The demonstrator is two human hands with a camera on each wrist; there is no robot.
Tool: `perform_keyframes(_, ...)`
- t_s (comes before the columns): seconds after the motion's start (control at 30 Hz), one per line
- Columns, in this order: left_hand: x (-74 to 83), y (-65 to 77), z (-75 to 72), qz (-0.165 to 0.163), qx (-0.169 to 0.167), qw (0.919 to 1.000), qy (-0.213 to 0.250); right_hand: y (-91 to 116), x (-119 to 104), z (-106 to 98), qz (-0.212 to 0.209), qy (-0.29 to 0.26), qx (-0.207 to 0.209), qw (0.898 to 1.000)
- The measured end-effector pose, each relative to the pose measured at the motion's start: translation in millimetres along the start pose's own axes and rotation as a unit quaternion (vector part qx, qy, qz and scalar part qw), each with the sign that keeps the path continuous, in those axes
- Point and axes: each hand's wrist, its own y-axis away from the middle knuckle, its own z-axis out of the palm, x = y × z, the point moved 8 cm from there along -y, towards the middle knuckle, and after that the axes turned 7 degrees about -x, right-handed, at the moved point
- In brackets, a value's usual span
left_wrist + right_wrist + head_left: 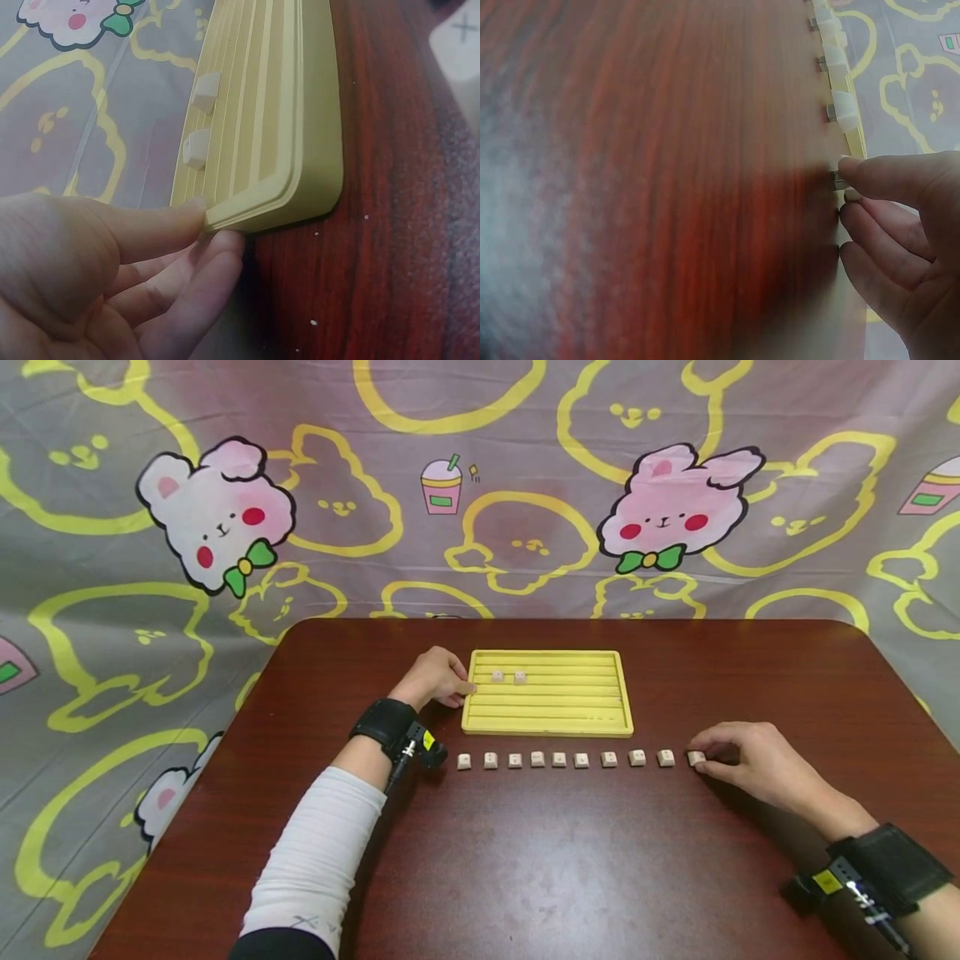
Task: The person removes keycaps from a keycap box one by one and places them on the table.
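A yellow ridged tray (547, 727) lies on the table, and two white keycaps (497, 677) sit on one of its upper ridges near the left side. My left hand (438, 677) grips the tray's left edge, thumb on the rim and fingers below, as the left wrist view shows. In front of the tray runs a row of several white keycaps (558, 760), spaced apart. At the row's right end my right hand (750, 760) pinches the last keycap (697, 758) between thumb and finger; in the right wrist view the fingers mostly hide it.
The dark red-brown wooden table (525, 877) carries everything. Behind its far edge hangs a grey and pink curtain (525, 468) with cartoon bears and rabbits. Each wrist wears a black strap (386, 727) with a small camera.
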Motion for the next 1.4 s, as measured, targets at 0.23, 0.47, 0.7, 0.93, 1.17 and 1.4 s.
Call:
perform_keyframes(0.23, -0.2, 1.2, -0.5, 0.001, 0.001, 1.0000, 0.007, 2, 1, -2, -0.002, 0.001, 0.003, 1.000)
perform_keyframes(0.47, -2.9, -0.5, 0.1, -0.003, 0.003, 0.9996, 0.028, 5, 7, -4, 0.011, 0.002, 0.000, 1.000)
perform_keyframes(0.7, -3.0, 1.5, -0.7, 0.001, -0.002, 0.9995, 0.032, 10, 10, -8, 0.016, -0.006, -0.009, 1.000)
perform_keyframes(0.93, -2.1, 2.3, -1.1, 0.006, -0.005, 0.9998, 0.018, 8, 6, -17, 0.012, -0.004, -0.003, 1.000)
perform_keyframes(1.17, -1.9, 2.9, 0.1, 0.006, -0.006, 0.9999, 0.013, -4, -10, -27, -0.007, -0.001, -0.003, 1.000)
perform_keyframes(1.4, -2.7, 0.8, -0.4, 0.002, -0.004, 0.9999, 0.016, -29, -34, -29, -0.029, -0.003, -0.017, 0.999)
